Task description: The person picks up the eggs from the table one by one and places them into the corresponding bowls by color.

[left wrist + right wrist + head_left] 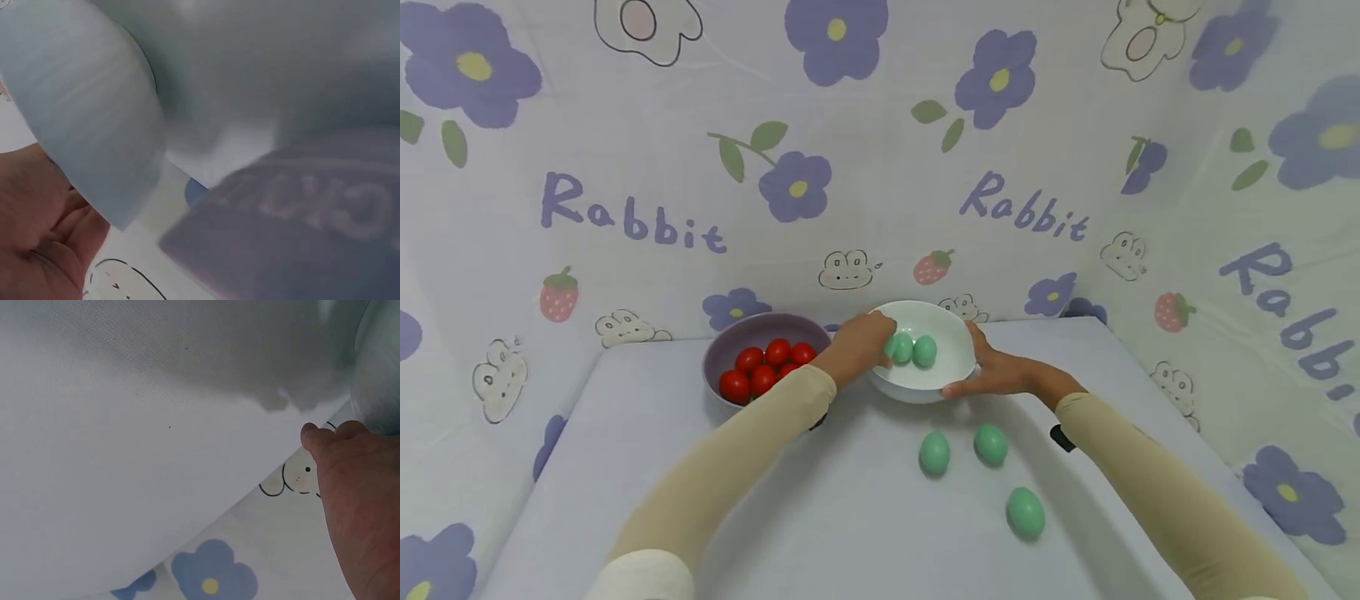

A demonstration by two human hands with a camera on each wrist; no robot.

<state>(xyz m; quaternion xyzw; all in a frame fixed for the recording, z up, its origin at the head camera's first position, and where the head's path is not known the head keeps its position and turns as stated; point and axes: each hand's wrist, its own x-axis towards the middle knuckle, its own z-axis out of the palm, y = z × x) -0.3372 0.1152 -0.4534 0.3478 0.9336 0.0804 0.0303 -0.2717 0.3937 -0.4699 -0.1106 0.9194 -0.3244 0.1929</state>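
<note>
A white bowl (pixel 925 393) stands at the back of the table between both hands, with green eggs (pixel 925 351) inside. My left hand (pixel 861 343) grips its left rim, the thumb reaching inside beside the eggs. In the left wrist view, the left hand's curled fingers (pixel 78 234) show at the edge of the bowl (pixel 94 106). My right hand (pixel 1000 368) holds the bowl's right side, thumb low at the front and fingers near the back rim. Three more green eggs lie on the table: one in front of the bowl (pixel 935 454), one beside it (pixel 992 445), one nearer me (pixel 1026 512).
Left of the white bowl, a purple bowl (pixel 718 342) holds several glossy red egg-shaped things (pixel 763 380); my left forearm partly covers it. The white table (pixel 820 517) meets a hanging cloth printed with flowers and rabbits (pixel 865 167) at the back and sides.
</note>
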